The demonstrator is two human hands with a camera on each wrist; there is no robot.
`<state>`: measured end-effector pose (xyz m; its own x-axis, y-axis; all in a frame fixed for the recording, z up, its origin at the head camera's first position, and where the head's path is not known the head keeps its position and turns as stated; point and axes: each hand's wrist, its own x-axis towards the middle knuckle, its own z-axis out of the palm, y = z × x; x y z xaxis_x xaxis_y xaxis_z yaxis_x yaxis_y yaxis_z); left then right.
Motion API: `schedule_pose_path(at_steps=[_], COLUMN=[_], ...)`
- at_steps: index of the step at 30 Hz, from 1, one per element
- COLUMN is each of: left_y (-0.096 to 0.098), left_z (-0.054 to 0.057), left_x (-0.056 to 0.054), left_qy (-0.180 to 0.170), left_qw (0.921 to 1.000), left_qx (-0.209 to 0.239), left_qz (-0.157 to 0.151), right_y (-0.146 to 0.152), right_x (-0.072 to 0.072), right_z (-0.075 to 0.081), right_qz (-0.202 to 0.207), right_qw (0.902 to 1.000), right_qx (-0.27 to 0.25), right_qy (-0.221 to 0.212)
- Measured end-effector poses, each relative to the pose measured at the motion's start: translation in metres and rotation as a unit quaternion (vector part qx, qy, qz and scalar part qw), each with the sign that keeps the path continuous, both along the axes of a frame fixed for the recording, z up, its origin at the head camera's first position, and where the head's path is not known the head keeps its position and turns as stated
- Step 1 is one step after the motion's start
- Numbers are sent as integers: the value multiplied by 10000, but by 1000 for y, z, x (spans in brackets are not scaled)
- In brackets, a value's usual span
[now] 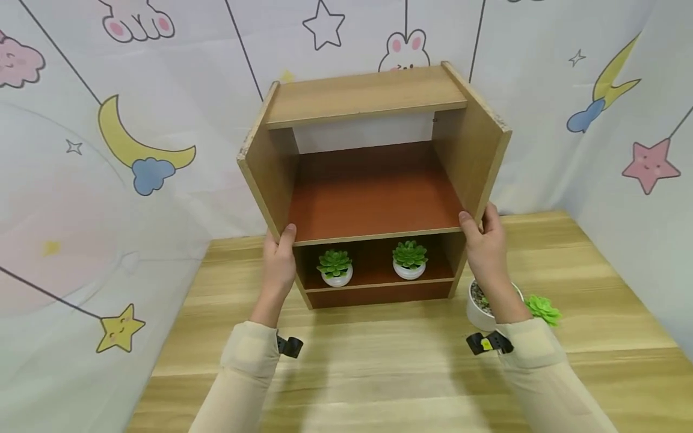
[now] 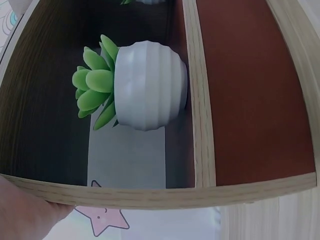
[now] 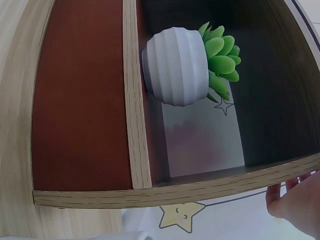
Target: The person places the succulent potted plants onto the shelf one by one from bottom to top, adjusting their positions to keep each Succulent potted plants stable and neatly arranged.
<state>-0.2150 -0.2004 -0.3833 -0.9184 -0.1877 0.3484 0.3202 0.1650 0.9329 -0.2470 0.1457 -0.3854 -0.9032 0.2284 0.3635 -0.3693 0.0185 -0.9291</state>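
On the pale wood-grain table [image 1: 373, 367] stands a light-brown and reddish-brown wooden shelf unit [image 1: 373, 186], its open front facing the head camera, its long axis apparently upright. At the unit's left side the left hand [image 1: 278, 263] grips the front edge; at its right side the right hand [image 1: 485, 248] grips the opposite edge. Two green succulents [image 1: 334, 263] in ribbed white pots [image 1: 337, 279] sit within its lower compartment.

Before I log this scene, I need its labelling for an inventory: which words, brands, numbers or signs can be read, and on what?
No readable text anywhere.
Wooden shelf: none visible.
White pots: none visible.
Backdrop: drawings only, such as moons and stars.
Yellow patch at the right wrist: any marking is too small to read.
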Motion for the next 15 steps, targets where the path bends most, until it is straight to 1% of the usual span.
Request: schedule_pose_path(at_steps=[4,7,9,12,15], left_y=[4,4,1,2,3], left_z=[-1,0,1,1,0], left_x=[-2,-2,-2,-2,-2], left_qy=[142,354,483,551,548], left_qw=[9997,9989,9984,9981,9980], left_qx=[184,258,264,260,296], left_qz=[-88,-136,-100,-85,-73], right_y=[3,4,1,3,5], right_x=[3,4,4,5,5], right_z=[2,6,9,10,10], right_qz=[-78,12,44,-6,-45], right_qw=[10000,9999,9998,9995,9990], right_qx=[-12,-3,114,293,430], right_qy=[-36,-131,-147,-153,-131])
